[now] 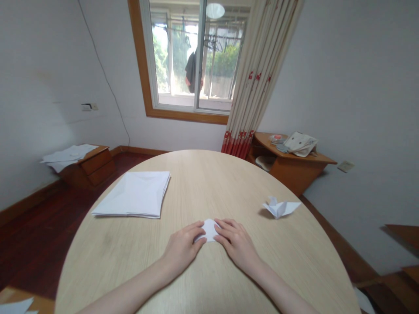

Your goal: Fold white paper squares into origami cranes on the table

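A small piece of folded white paper (209, 229) lies flat near the middle of the round table (203, 279). On its left side, my left hand (184, 242) grips it with the thumb at the near edge and the fingers along the upper left. From the right, my right hand (237, 243) holds it in the same way, fingertips on the upper right and thumb close to the bottom edge. The fingers cover both sides of the paper, so only its centre shows. To the right stands a folded paper crane (279, 208) with its wings spread.
A stack of white paper sheets (135, 192) sits on the table's left. Behind the table are a window (176, 102) and a patterned curtain (255, 87). A wooden corner cabinet (291, 170) with a cloth bag (301, 144) stands back right, a low drawer unit (98, 163) back left.
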### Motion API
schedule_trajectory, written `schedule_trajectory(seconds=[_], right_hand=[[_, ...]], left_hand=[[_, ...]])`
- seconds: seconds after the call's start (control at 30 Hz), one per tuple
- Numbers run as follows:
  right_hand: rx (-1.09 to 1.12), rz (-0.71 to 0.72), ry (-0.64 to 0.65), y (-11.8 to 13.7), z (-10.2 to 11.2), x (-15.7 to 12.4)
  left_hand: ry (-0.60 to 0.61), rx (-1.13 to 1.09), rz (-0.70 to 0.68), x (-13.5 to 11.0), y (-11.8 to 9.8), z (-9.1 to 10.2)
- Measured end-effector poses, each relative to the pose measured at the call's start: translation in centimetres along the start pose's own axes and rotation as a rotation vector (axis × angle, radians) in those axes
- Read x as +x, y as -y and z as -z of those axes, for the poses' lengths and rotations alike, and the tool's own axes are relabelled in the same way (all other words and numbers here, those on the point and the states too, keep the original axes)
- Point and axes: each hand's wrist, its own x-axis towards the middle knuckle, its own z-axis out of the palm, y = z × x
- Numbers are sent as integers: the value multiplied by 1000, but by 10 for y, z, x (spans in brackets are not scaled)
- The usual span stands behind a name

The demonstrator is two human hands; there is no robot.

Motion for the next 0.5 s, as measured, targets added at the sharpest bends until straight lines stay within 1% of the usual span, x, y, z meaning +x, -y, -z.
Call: schedule_trajectory(seconds=[0.17, 0.37, 0.5], right_hand=[[-58, -13, -22, 6, -4, -1], [-104, -49, -38, 14, -5, 0], [-87, -48, -36, 12, -3, 2]], left_hand=[[-54, 53, 2, 1, -5, -4], [-60, 103, -14, 2, -5, -8], [-82, 119, -64, 3, -3, -8]])
